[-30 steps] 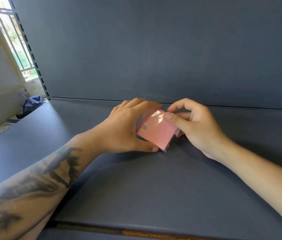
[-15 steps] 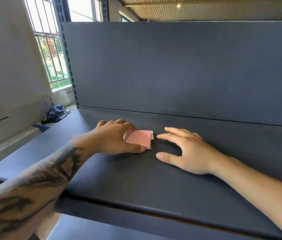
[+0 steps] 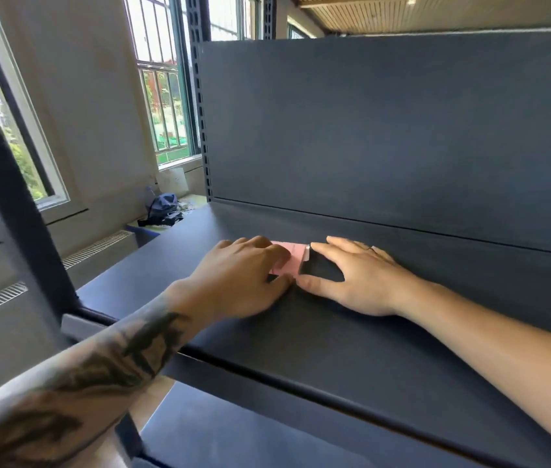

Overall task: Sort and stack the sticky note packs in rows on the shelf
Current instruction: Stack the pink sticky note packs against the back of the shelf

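The left hand (image 3: 243, 278) lies over the left part of the pink sticky note pack (image 3: 290, 261), its fingers bent down onto the pack's top and left edge, so it holds the pack against the shelf (image 3: 352, 349). The right hand (image 3: 358, 278) is flat and spread, fingers straight: its index fingertip touches the pack's far right corner and its thumb reaches the near right corner, bracketing that side without curling round it.

The pack is a small flat pink square wrapped in clear film, with a thin white strip showing along its right edge. It lies flat on the shelf, towards the back, near the back panel (image 3: 402, 130), roughly midway along the part of the shelf in view. Much of its surface is hidden under the left fingers.

The shelf is a dark blue-grey metal board with a raised front lip; the upright back panel is the same colour. A perforated upright post (image 3: 201, 113) stands at the panel's left edge, and another dark post (image 3: 10, 204) crosses the near left. The left forearm bears a dark tattoo. Beyond the shelf stand pale walls, barred windows (image 3: 162, 79) with greenery outside, a floor grille (image 3: 95, 248) and a dark blue bag (image 3: 162, 207) on a low ledge. A slatted ceiling (image 3: 436, 11) shows above.
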A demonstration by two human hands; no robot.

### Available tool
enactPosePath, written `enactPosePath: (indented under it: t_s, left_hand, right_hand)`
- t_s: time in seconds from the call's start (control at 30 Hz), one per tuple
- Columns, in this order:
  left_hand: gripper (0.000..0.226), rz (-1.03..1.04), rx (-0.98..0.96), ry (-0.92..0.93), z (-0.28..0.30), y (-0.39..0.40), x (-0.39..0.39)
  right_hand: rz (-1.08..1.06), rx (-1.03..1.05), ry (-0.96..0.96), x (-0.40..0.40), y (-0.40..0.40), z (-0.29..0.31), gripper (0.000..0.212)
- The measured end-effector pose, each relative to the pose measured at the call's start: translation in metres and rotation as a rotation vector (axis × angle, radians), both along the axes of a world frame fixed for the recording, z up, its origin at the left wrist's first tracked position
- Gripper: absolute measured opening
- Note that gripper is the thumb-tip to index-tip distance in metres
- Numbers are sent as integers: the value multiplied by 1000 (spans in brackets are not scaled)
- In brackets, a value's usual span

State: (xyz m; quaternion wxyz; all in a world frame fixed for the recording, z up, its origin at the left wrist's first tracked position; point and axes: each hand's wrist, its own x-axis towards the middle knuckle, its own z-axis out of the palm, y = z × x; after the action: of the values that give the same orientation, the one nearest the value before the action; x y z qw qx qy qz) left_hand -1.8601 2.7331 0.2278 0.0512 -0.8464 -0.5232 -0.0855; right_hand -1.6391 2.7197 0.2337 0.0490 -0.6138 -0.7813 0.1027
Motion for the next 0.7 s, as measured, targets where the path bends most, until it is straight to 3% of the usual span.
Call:
enactPosePath:
  t_s: [0.2, 0.4, 0.7]
  left_hand:
    - [39, 116, -47, 21, 3, 28, -29]
    - [55, 159, -143, -62, 6, 68, -45]
    - [56, 215, -199, -185, 3, 110, -43]
  right_hand:
    - [16, -10, -61, 0, 15, -14, 115]
    - [13, 8, -44, 1, 19, -16, 130]
    - [0, -5, -39, 1, 19, -15, 112]
